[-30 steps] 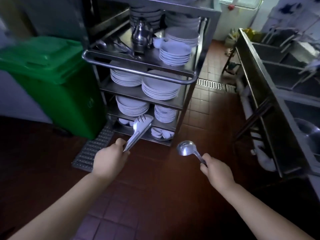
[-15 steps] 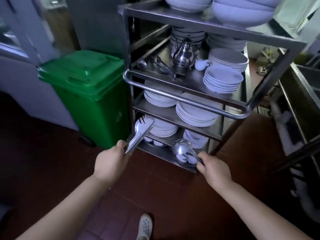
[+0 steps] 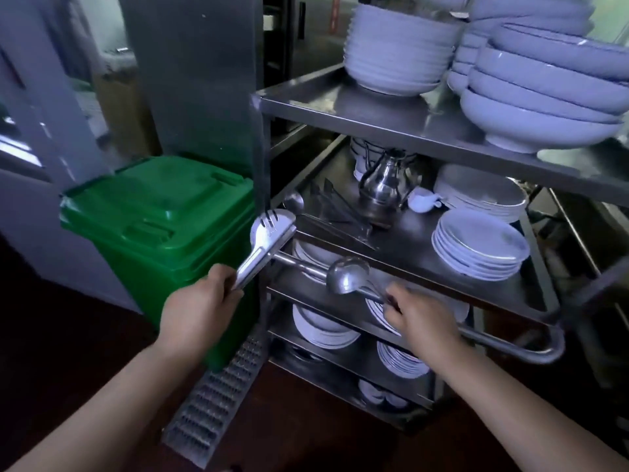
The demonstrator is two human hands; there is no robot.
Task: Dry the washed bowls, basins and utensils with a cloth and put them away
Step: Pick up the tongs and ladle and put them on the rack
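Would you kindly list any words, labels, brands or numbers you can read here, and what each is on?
No text can be read in this view.
On the green bin: no lettering shows on its lid.
On the tongs and ladle: no stamp is legible.
On the red strip at the top: too blurred to read.

Steel tongs (image 3: pixel 269 240), arms pressed together, slant up and away from the left fingers (image 3: pixel 224 282) curled round their lower end, the slotted head topmost. A steel ladle (image 3: pixel 347 275) juts leftward from the right fingers (image 3: pixel 396 296), which pinch its handle.
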